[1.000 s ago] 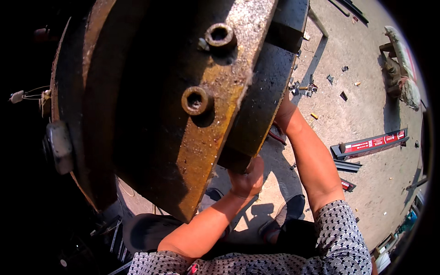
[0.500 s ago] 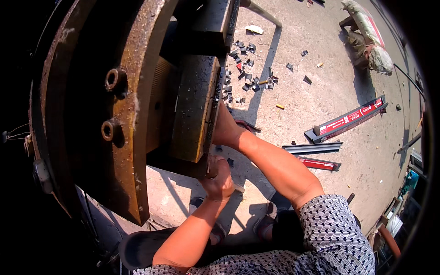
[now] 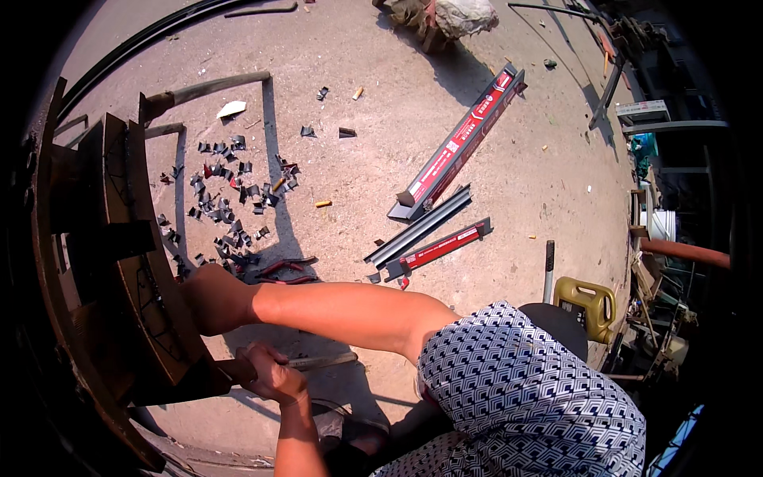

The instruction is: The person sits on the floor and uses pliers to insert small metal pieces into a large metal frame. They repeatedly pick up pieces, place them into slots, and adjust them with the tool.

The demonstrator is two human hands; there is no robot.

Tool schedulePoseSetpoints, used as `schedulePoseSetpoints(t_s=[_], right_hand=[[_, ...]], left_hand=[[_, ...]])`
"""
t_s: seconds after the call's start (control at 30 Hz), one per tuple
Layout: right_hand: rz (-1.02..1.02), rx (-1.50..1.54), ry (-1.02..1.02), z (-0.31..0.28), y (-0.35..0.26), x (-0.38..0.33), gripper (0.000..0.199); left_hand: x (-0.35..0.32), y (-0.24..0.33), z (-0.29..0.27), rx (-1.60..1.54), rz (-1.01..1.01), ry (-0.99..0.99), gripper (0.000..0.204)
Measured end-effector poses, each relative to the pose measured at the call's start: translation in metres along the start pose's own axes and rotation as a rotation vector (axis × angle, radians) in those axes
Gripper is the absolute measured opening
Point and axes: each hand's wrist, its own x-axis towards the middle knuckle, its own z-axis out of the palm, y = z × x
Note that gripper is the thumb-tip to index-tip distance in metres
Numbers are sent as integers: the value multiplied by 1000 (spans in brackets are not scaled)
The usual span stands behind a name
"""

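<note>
Rusty curved metal frame (image 3: 135, 302) stands at left on concrete floor (image 3: 358, 159). Right hand (image 3: 211, 298) pressed against frame's inner face; fingers hidden, cannot tell. Left hand (image 3: 274, 374) at frame's lower edge, fingers curled around thin rod (image 3: 322, 362). Metal scraps (image 3: 230, 191) scattered beyond; red-handled pliers (image 3: 282, 270) nearby.

Rusty curved frame (image 3: 143, 262) blocks left, metal scraps (image 3: 230, 199) beyond, bare concrete (image 3: 509, 207) right

Outdoor metalworking yard; metal scraps (image 3: 226, 199) litter concrete ground (image 3: 373, 159).
</note>
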Motion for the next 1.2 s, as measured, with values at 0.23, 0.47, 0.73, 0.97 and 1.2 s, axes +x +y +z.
schedulePoseSetpoints(t_s=[0.23, 0.47, 0.73, 0.97, 1.2], right_hand=[[5, -181, -20, -33, 14, -3, 17], [250, -613, -443, -90, 69, -44, 24], [476, -700, -453, -109, 92, -113, 21], [563, -469, -175, -80, 51, -156, 29], [465, -663, 7, -73, 25, -192, 23]], left_hand=[[10, 24, -6, 381, 310, -77, 22], [18, -35, -12, 686, 438, -91, 18], [16, 1, -10, 381, 93, -232, 21], [27, 17, -24, 31, -97, -340, 37], [17, 42, -31, -11, 57, -560, 45]])
